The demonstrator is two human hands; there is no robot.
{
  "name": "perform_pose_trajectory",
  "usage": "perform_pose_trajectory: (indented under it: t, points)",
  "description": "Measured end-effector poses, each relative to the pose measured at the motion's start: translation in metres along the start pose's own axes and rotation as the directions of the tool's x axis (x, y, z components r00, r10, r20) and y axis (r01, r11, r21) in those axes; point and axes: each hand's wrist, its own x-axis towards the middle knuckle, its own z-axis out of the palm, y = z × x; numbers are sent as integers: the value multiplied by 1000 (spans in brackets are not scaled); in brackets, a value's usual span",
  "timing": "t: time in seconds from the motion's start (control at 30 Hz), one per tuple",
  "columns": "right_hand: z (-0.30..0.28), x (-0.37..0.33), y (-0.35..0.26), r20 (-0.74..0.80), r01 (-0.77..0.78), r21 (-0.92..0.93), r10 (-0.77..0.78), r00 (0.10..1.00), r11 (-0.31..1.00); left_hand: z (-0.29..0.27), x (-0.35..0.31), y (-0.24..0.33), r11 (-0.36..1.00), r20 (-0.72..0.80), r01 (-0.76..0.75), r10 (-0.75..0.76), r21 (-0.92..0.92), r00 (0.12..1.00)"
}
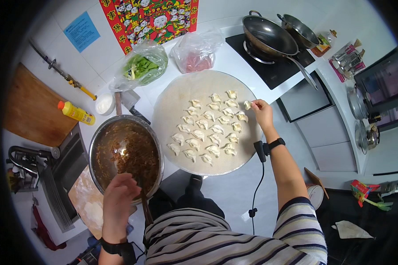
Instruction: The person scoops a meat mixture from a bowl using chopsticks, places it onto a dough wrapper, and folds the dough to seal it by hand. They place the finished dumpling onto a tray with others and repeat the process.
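Note:
My right hand (pixel 263 114) pinches a small folded dumpling (pixel 247 105) at the right side of a large round tray (pixel 172 92). Several rows of pale dumplings (pixel 214 128) lie across the tray. Over the near edge of a metal bowl (pixel 93 154) is my left hand (pixel 119 190), slightly blurred, its fingers loosely extended with nothing visible in them. Brown minced filling (pixel 130 152) covers the bowl's bottom. Dark chopsticks (pixel 146 207) lean out over the bowl's near rim, just right of my left hand.
Floured board (pixel 82 190) with dough (pixel 93 212) lies left of the bowl, near the sink (pixel 64 163). Behind are a cleaver (pixel 129 98), white bowl (pixel 105 104), yellow bottle (pixel 77 113) and bags of greens (pixel 141 66) and pinkish food (pixel 198 59). A wok (pixel 269 35) sits on the cooktop.

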Motion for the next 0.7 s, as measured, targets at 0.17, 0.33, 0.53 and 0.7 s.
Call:
perform_pose_trajectory:
  t: [0.17,0.33,0.53,0.7]
  points:
    - [7,18,19,124,-12,-251,45,991,968,-15,-12,1,999,-256,-46,37,-29,966]
    - [22,11,19,111,230,-313,-205,973,922,-79,-61,-5,992,-552,-118,75,-42,830]
    - [-5,27,49,255,111,-296,-34,966,949,-199,-90,-12,963,-793,-145,269,227,547]
    - [2,18,1,184,310,-216,-273,944,926,-316,-128,-65,951,-875,127,200,281,442]
